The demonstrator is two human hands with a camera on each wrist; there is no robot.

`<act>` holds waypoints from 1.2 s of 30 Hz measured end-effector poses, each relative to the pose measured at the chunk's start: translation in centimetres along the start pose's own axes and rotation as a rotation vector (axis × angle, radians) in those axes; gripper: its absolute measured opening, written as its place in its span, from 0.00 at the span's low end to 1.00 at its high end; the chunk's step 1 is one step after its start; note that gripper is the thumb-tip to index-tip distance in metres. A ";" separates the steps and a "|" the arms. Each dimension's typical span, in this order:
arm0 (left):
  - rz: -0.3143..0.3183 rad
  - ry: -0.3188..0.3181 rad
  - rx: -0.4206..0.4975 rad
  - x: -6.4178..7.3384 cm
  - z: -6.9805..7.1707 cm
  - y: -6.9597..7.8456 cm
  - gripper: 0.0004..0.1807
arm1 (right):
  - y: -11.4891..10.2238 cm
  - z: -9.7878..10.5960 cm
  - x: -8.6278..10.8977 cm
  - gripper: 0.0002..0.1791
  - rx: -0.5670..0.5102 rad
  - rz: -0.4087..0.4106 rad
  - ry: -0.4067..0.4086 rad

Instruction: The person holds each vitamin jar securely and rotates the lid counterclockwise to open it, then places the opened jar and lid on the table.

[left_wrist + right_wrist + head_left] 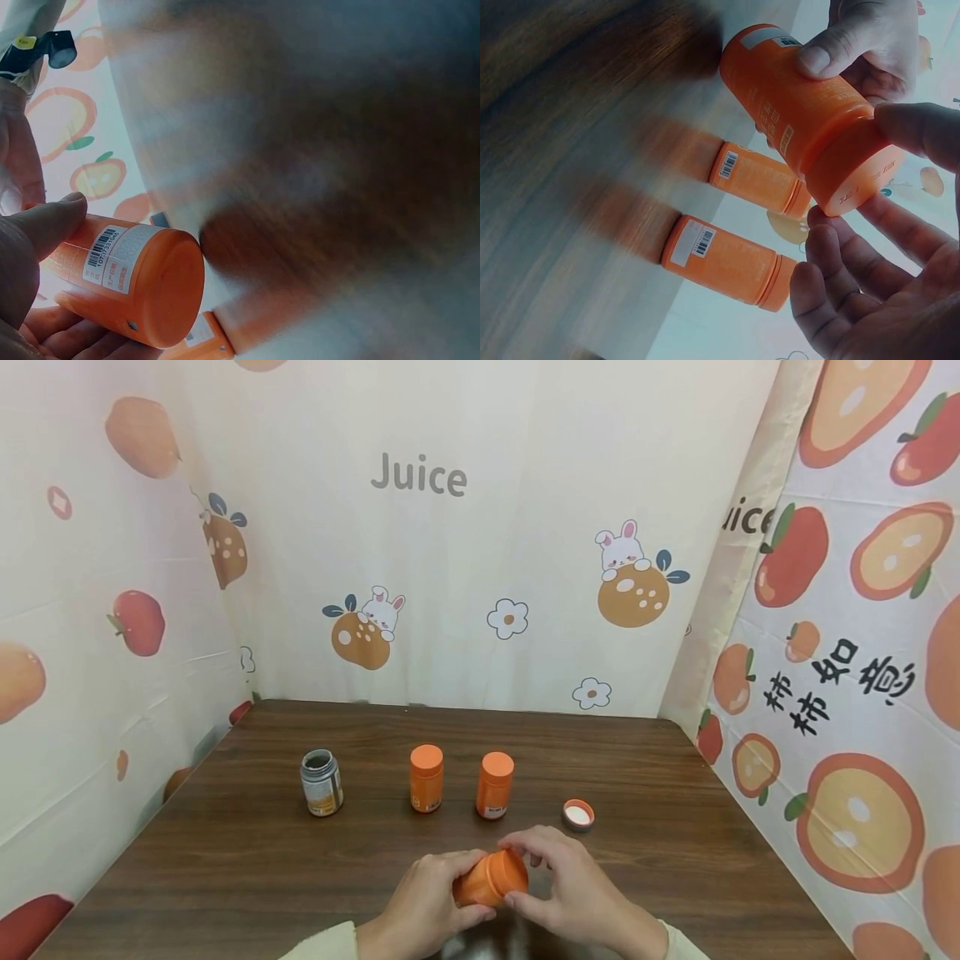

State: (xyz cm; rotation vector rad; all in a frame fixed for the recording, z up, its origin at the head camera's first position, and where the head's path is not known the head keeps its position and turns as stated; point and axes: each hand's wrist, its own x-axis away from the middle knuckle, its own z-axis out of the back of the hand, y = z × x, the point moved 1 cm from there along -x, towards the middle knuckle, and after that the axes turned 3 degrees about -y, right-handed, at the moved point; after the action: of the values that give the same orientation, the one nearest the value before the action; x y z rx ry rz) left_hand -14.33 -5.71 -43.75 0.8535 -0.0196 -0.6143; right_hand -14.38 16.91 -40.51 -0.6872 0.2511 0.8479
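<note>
Three orange bottles (491, 878); one jar (322, 787) — one loose lid (578, 816).

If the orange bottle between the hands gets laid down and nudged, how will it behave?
The orange bottle would probably roll on its side, since its body is round. Its wall looks fairly stiff, with no dent showing under the thumb of the left hand. Its weight is harder to judge: the cap is on, hiding any contents.

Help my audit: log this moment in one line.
left hand: grips tilted bottle; right hand: pinches its cap; two bottles: upright, capped; grey jar: uncapped; loose cap: on table
</note>
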 end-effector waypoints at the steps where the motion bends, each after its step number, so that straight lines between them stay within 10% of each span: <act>1: 0.002 -0.001 -0.002 0.0 0.0 0.0 0.29 | 0.0 0.0 0.0 0.31 0.000 0.002 -0.004; 22: -0.012 0.008 -0.004 0.0 -0.1 -0.1 0.28 | -0.2 0.2 -0.1 0.43 -0.006 0.083 -0.017; 36: 0.024 -0.012 0.020 0.0 0.0 0.0 0.28 | -0.3 0.0 0.1 0.25 0.004 -0.207 -0.007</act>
State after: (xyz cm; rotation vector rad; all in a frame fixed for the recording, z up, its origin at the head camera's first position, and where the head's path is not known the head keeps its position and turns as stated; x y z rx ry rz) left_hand -14.29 -5.67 -43.77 0.8675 -0.0467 -0.5978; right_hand -14.08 16.80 -40.43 -0.6931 0.1719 0.6518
